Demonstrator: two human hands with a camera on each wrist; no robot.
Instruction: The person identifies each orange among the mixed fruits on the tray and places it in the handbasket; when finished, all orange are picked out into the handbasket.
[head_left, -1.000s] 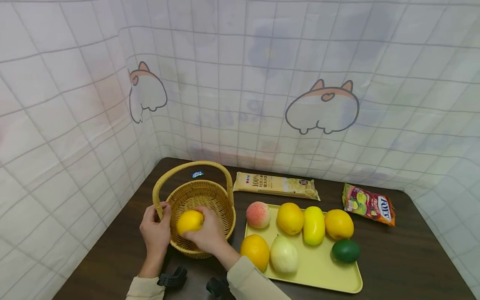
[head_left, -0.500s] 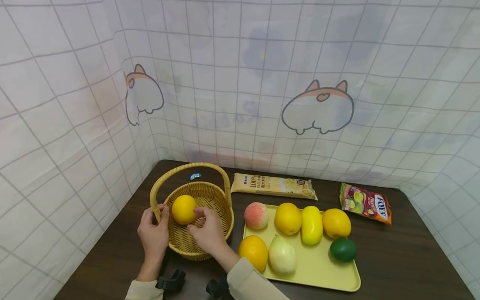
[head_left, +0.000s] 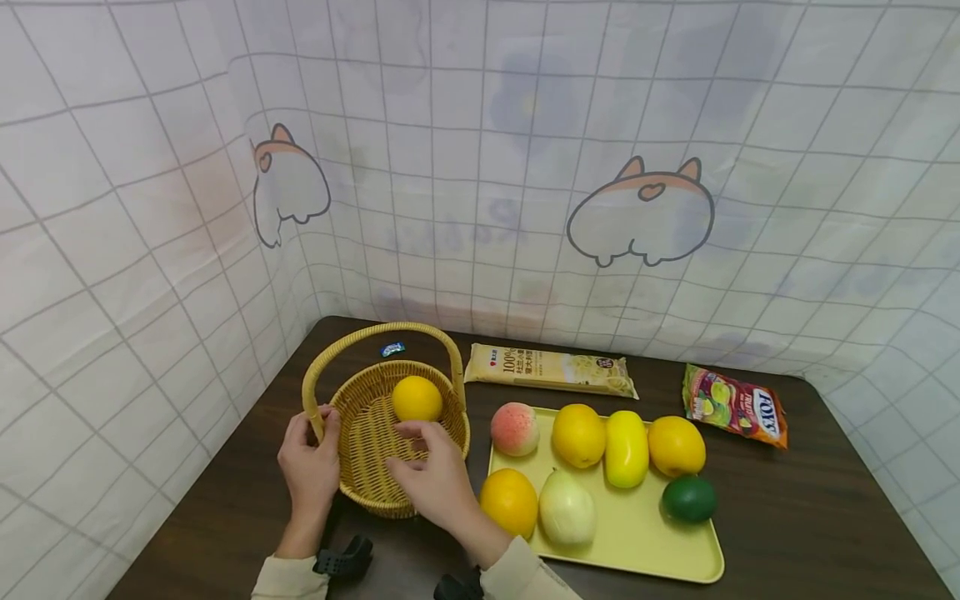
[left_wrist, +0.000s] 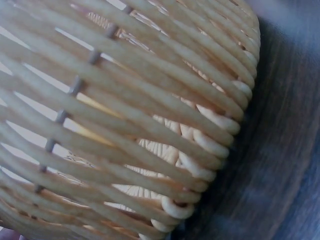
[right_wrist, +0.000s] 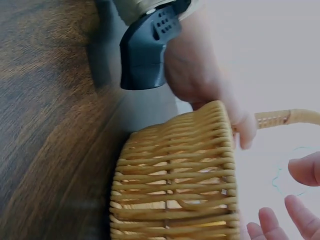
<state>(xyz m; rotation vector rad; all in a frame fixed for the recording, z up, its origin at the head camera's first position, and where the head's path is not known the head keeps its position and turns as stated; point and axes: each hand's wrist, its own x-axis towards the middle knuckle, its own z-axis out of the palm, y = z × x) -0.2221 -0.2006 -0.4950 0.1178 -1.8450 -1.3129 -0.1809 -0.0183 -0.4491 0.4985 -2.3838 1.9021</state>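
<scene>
A wicker basket (head_left: 375,454) with a tall arched handle stands on the left of the table. An orange (head_left: 417,399) lies inside it, against the far right wall. My left hand (head_left: 309,458) grips the basket at the left foot of the handle; in the right wrist view its fingers curl over the rim. Over the basket's near right side is my right hand (head_left: 438,479), thumb and fingers apart, holding nothing and clear of the orange. The left wrist view is filled by the woven wall (left_wrist: 125,110).
A yellow tray (head_left: 645,550) at the right holds a peach (head_left: 515,429), a pear (head_left: 567,510), a green avocado-like fruit (head_left: 689,499) and several yellow and orange fruits. Behind lie a pasta packet (head_left: 551,370), a candy bag (head_left: 735,406) and a small blue wrapper (head_left: 392,349).
The right hand has let go of the orange and drawn back slightly right. The orange has moved from the basket's left side to its far right. The left hand keeps its hold.
</scene>
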